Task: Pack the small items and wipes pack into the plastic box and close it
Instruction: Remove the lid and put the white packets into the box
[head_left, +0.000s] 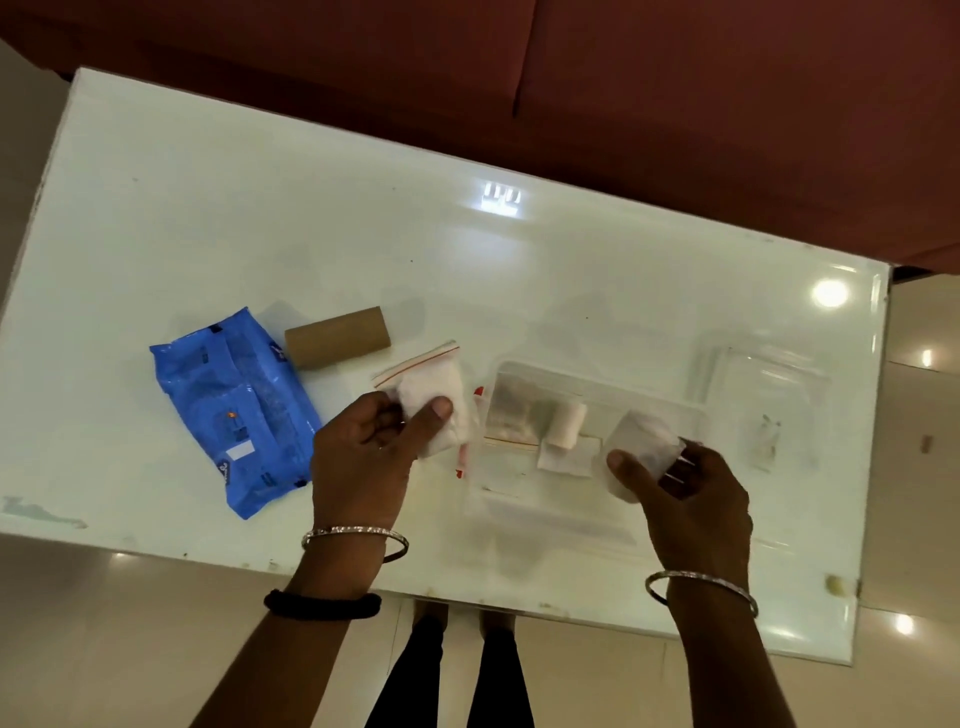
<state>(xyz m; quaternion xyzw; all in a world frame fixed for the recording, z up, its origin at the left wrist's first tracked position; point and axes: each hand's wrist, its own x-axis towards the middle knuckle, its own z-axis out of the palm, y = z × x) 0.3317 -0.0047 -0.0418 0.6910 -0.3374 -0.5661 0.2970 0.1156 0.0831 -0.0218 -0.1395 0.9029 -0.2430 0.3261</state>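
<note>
Box (597, 395) is sitting open on tabletop (260, 208); my left hand (363, 457) is gripping a zip bag (431, 384), right hand (691, 493) pinching a white packet (644, 441).

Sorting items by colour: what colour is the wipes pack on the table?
Blue, with small dark print; the wipes pack shows best in the head view.

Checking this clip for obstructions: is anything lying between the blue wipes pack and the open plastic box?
Yes. The left hand, holding a zip bag of white material, sits between the wipes pack and the plastic box. The cardboard tube lies farther back, off that path.
</note>
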